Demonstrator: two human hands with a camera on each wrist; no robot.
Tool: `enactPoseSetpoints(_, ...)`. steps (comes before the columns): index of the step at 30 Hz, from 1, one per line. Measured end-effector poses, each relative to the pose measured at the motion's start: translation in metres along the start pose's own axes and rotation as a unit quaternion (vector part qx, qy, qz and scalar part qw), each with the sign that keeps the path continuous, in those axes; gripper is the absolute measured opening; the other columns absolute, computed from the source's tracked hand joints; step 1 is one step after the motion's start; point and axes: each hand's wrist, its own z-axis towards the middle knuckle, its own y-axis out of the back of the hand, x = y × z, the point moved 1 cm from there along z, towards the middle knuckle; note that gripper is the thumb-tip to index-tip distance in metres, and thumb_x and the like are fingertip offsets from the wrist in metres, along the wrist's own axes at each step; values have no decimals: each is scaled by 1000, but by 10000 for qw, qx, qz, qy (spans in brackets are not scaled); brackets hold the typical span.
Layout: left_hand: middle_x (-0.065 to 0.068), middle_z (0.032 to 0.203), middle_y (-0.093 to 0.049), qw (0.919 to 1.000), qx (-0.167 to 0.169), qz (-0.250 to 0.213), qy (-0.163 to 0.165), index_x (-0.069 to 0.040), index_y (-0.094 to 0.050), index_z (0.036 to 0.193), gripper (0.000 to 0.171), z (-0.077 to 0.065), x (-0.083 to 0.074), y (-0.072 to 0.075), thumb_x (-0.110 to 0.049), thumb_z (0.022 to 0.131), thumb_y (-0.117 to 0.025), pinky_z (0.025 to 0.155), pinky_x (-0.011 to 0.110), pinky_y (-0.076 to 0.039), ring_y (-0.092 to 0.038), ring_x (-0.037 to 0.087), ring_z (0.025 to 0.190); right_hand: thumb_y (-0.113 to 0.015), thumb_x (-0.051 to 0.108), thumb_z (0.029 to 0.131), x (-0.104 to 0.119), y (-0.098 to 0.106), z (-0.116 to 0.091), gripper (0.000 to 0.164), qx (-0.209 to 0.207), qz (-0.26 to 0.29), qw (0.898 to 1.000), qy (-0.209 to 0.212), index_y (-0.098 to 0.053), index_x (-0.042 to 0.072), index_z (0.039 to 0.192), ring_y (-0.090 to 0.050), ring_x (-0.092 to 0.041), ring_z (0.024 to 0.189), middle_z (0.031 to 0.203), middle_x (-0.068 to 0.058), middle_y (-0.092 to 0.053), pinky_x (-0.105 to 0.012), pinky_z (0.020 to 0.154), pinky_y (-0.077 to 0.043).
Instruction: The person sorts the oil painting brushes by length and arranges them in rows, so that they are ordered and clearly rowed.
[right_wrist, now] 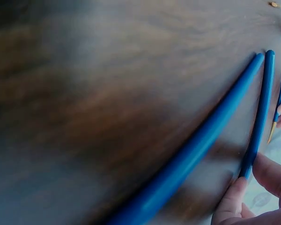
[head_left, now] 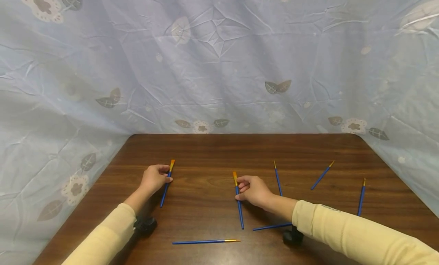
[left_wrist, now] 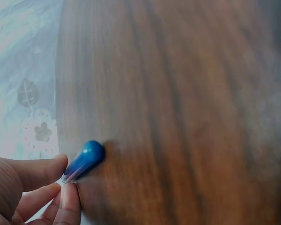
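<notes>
My left hand is at the left of the table, pinching a flat paintbrush with a blue handle and orange bristles. In the left wrist view the rounded end of that blue handle points toward the camera, out from between thumb and fingers. Nearer the middle, my right hand holds a second flat paintbrush between thumb and fingers, its bristles pointing away from me. Another blue-handled brush lies close beside it in the right wrist view; my right forearm hides part of it from the head.
A fine-tipped brush lies crosswise near the front. Toward the right lie thin brushes: one just past my right hand, one slanting, one farther right. A patterned cloth hangs behind the wooden table.
</notes>
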Motion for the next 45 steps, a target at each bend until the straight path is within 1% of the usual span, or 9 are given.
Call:
enactPoseSetpoints(5,24,114,-65,10000,-13,-19,68,8,-62,120,41,0,0,0,-1,83,-75,84,41,-53,-63,36,103,-76,-14,74,-2,2,0,48,-5,157,9998,-120,-61,-10,119,-57,-18,80,92,-10,-59,-25,69,-52)
enactPoseSetpoints(12,21,108,-68,9998,-12,-86,162,7,-65,116,37,0,0,0,-2,82,-76,86,41,-52,-62,34,102,-73,-13,76,-3,3,1,40,-44,201,9997,-148,-65,-10,115,-57,-17,79,90,-9,-61,-23,68,-51)
enactPoseSetpoints(17,21,107,-68,9998,-46,-34,199,7,-66,115,36,1,0,0,-3,82,-76,87,44,-50,-62,35,102,-79,-5,74,-1,2,2,39,-184,-34,9997,-134,-67,-7,112,-56,-16,77,87,-6,-61,-26,68,-51)
enactPoseSetpoints(22,21,106,-68,9998,-122,56,169,7,-67,113,36,1,-1,0,-5,81,-77,86,45,-51,-62,35,101,-87,3,68,-2,-2,2,43,-357,-353,9987,-24,-69,-4,107,-56,-14,75,86,-5,-61,-28,68,-51)
enactPoseSetpoints(27,20,103,-69,9998,-155,81,104,7,-67,112,37,2,0,-2,-5,79,-79,84,43,-53,-64,34,98,-88,0,66,-4,-3,3,42,-424,-484,9979,53,-70,-4,104,-57,-13,73,82,-4,-60,-26,66,-51)
enactPoseSetpoints(33,19,103,-70,9996,-251,148,23,6,-69,110,36,2,-2,-5,-4,78,-80,83,43,-54,-65,34,97,-85,-6,67,-2,-1,1,39,-403,-462,9981,114,-70,-7,103,-58,-13,71,79,-5,-62,-24,64,-53)
enactPoseSetpoints(37,17,100,-71,9993,-339,159,-53,5,-71,107,32,1,-5,-6,-3,77,-80,82,42,-54,-67,33,94,-83,-7,69,-2,0,0,36,-424,-488,9978,123,-70,-6,103,-58,-13,71,78,-4,-63,-23,63,-53)
enactPoseSetpoints(42,15,97,-72,9993,-358,65,21,3,-72,105,30,0,-6,-7,-3,77,-80,80,40,-55,-67,30,92,-82,-8,69,-2,1,0,35,-423,-411,9982,100,-70,-6,102,-59,-14,72,79,-5,-64,-23,63,-53)
enactPoseSetpoints(45,15,97,-72,9994,-350,-32,29,4,-72,105,29,0,-6,-6,-3,78,-80,79,38,-55,-67,30,92,-81,-8,70,-3,2,1,34,-437,-314,9985,-15,-71,-5,102,-60,-13,72,79,-4,-65,-23,64,-53)
